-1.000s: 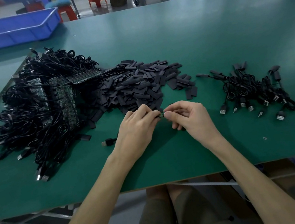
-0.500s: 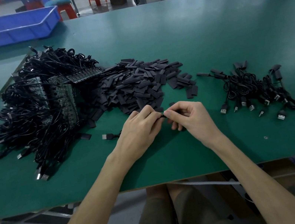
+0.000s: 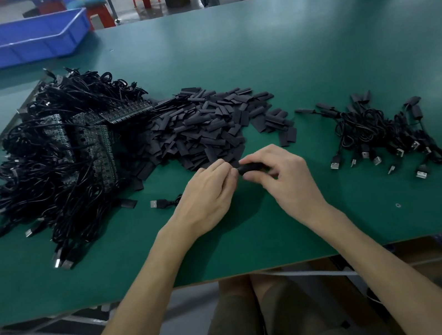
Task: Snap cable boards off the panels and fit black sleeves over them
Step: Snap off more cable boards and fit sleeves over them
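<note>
My left hand and my right hand meet at the middle of the green table. A black sleeve is pinched in my right fingers, its left end at my left fingertips. My left hand grips a cable whose USB plug lies on the table to the left; the board end is hidden by my fingers. A heap of loose black sleeves lies just beyond my hands. At the left, panels of boards sit in a big tangle of black cables.
A smaller pile of sleeved cables lies to the right of my hands. A blue bin stands at the far left corner. The table's front edge runs just above my lap. Red stools and a fan stand beyond the table.
My right hand has turned and now shows the black sleeve lengthwise between its fingers. The USB plug trailing from my left hand has slid a little to the left.
</note>
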Available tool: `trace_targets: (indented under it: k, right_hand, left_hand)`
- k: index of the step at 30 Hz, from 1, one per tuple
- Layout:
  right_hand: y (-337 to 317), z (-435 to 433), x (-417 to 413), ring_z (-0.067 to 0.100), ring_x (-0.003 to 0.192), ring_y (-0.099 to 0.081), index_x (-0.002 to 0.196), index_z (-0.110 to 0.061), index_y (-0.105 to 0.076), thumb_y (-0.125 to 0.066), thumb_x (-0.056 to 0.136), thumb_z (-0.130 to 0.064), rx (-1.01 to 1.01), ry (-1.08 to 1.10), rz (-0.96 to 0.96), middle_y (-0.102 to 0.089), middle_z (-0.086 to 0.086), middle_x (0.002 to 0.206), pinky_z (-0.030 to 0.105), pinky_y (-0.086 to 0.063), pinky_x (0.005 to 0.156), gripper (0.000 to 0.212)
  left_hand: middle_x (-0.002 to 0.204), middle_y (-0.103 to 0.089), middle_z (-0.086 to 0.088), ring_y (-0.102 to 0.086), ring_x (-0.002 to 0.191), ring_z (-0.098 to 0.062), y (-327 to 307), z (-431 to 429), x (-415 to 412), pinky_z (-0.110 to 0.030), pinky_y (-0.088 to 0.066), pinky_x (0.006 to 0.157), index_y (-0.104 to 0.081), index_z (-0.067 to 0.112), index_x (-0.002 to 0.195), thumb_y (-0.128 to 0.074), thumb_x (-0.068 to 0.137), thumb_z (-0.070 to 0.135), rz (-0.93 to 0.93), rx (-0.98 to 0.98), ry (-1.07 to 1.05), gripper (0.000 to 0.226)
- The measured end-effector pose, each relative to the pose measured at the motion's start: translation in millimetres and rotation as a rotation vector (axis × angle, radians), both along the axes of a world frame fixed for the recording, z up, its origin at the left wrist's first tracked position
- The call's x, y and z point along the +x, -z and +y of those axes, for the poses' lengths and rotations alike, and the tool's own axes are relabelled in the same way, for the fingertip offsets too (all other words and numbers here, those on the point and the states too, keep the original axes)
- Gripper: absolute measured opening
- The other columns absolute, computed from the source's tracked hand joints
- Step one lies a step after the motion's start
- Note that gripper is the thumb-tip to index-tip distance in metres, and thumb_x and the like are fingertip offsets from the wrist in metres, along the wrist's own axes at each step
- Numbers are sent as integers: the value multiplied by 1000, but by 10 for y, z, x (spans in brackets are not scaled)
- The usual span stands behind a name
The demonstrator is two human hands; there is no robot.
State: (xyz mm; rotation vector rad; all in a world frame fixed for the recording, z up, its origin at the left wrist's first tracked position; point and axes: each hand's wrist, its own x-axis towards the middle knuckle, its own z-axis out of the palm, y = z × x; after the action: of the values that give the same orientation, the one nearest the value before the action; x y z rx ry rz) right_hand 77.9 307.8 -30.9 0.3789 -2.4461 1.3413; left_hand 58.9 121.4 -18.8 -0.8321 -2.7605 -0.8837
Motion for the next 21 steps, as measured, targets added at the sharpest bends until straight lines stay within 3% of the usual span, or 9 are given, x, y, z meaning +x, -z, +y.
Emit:
trace_targets:
  k: [3,6,10,15,21]
  right_hand:
    - [2,-80,56,20,103,-60,119,-4,-73,-72,94,-9,279,63,186,-65,5,111,30,-51,94,26]
    - [2,-118,85,30,100,-62,119,-1,-72,-71,94,-6,419,82,264,-69,10,108,43,-54,91,26]
    - [3,-127,103,31,95,-65,112,-1,-73,-72,93,-6,448,122,298,-71,11,104,45,-57,84,20]
    - [-13,-137,111,29,94,-66,111,0,-73,-73,92,-4,402,160,298,-72,10,102,42,-59,81,19]
    - [-11,-144,121,30,92,-65,109,2,-73,-73,92,-3,435,109,309,-70,12,101,43,-58,81,18]
  left_hand:
    - [77,-42,9,-43,70,-14,-3,2,-6,-28,-29,68,-39,19,77,-39,108,21,-24,45,-18,32]
    - [77,-41,11,-43,69,-14,4,7,-3,-27,-27,68,-38,22,78,-39,108,20,-26,36,-19,31]
    - [77,-41,11,-44,69,-16,5,-5,-16,-29,-29,67,-38,25,78,-39,108,20,-38,55,-1,31]
    - [80,-44,9,-48,72,-20,-7,-30,-32,-42,-43,67,-42,20,79,-39,109,21,-53,105,4,30]
    - [81,-43,4,-47,71,-24,-16,-35,-11,-45,-42,69,-43,16,81,-40,109,21,-41,51,51,29]
